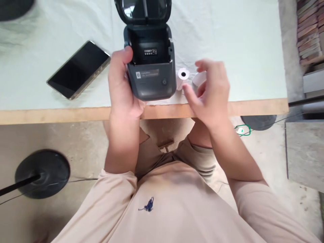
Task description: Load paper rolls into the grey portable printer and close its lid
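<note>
A dark grey label printer is held in my left hand, thumb along its left side near the top edge. Its lid stands swung up, and the bay inside shows black, with a small printed sticker and no roll in it. To the right of the printer stands a white paper roll with a dark core. A second white roll sits beside it, partly covered by my right hand. That hand's fingers are apart and curved near the rolls, slightly blurred, with nothing seen between them.
A smartphone with a dark screen lies left on the pale cloth. The table's wooden front edge runs above my lap. Black round stand bases and thin cables are on the floor; stacked bricks are at the far right.
</note>
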A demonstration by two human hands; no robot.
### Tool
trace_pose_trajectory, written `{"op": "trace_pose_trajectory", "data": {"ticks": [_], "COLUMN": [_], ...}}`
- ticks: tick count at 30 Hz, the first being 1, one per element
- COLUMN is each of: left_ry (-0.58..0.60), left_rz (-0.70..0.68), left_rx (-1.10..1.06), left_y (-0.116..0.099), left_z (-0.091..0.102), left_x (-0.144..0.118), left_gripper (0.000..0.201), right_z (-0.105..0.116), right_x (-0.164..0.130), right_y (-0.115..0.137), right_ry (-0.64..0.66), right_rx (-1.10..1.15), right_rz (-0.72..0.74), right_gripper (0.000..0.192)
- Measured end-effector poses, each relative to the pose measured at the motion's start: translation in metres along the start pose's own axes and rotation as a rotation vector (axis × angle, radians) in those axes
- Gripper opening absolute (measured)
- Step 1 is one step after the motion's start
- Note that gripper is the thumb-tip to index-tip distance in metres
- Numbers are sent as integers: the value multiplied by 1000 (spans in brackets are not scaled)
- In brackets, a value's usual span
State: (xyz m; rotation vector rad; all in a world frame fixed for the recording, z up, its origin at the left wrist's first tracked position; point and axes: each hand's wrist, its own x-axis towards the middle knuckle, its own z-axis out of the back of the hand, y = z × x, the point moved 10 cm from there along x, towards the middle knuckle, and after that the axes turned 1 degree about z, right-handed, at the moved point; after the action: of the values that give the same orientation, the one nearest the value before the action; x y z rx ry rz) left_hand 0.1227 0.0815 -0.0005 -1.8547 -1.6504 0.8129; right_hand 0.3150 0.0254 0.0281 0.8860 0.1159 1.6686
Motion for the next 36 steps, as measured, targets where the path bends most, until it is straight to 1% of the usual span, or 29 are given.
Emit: {"op": "trace_pose_trajectory", "data": {"ticks": [2, 3, 4, 5, 7, 10, 12, 14, 17, 18, 19, 21, 22, 24, 26, 28, 30, 33, 35, 36], "left_ry": [-86, -101, -134, -170, -130, -10, 35, 47, 35, 27, 18, -7, -16, -15, -15, -8, 8, 56, 64, 62], "left_rz": [28, 87, 129, 131, 134, 168, 203, 226, 218, 203, 183, 148, 139, 150, 175, 185, 162, 138, 148, 163], "left_rx": [-13, -4, -1, -4, -23, -64, -61, -45, -63, -74, -85, -106, -116, -128, -128, -118, -108, -98, -113, -120], "left_y": [7, 15, 22, 24, 28, 32, 34, 36, 34, 33, 31, 28, 27, 29, 32, 34, 32, 29, 29, 31], "left_z": [12, 17, 25, 33, 36, 29, 26, 25, 25, 25, 25, 25, 25, 25, 26, 28, 28, 25, 25, 25], "left_x": [-1, -2, -5, -7, -9, -8, -6, -4, -5, -6, -7, -10, -11, -13, -14, -14, -15, -17, -18, -18], "left_gripper": [25, 18, 17, 21, 19, 15, 15, 14, 17, 17, 17, 15, 14, 13, 17, 23, 23, 16, 14, 15], "right_z": [-21, -30, -36, -40, -44, -41, -37, -29, -5, 6, 18, 38, 42, 38, 23, 3, -17, -42, -47, -44], "right_x": [-2, -2, -3, -3, -3, -3, -3, -5, -9, -8, -6, 4, 11, 27, 42, 52, 59, 62, 61, 61], "right_y": [0, -1, -1, 1, 7, 15, 18, 15, 4, 7, 13, 37, 49, 72, 92, 107, 107, 94, 91, 93], "right_ry": [40, 48, 50, 52, 58, 50, 29, -5, -102, -143, -179, -214, -194, -92, 42, 151, 246, 386, 413, 387], "right_rx": [-23, -31, -36, -44, -69, -96, -82, -25, 78, 89, 87, 82, 86, 105, 52, -63, -224, -390, -394, -370], "right_rz": [-36, -52, -59, -57, -43, -33, -31, -61, -144, -128, -81, 78, 134, 204, 270, 348, 376, 381, 395, 413], "right_gripper": [41, 42, 42, 41, 40, 40, 38, 39, 47, 45, 43, 37, 35, 35, 30, 21, 14, 14, 14, 14]}}
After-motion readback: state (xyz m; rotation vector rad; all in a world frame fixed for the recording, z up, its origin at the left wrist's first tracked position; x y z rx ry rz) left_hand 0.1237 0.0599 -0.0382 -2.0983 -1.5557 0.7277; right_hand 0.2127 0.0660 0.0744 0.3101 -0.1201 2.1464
